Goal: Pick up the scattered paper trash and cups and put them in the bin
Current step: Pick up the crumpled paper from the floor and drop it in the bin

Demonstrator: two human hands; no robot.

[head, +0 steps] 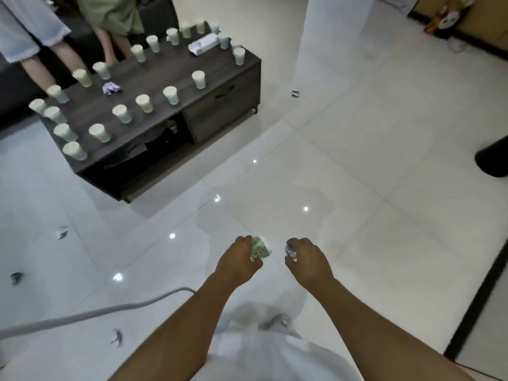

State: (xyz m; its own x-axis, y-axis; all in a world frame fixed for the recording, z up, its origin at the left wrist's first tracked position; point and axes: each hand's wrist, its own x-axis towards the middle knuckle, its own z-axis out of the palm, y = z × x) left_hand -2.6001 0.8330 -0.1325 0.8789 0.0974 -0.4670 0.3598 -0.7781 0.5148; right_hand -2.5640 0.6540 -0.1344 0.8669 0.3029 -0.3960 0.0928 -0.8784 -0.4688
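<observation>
The left hand grips a crushed paper cup and the right hand pinches a small paper wad above the floor, so with the dark bin well apart, the loosely pinched wad may slip while being carried.

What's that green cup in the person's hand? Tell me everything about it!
The green cup is a small pale green and white paper cup, crumpled out of shape. It has a little printed picture on its side, too blurry to make out. The left hand holds it in a curled grip above the shiny white floor. Nothing else touches it.
</observation>
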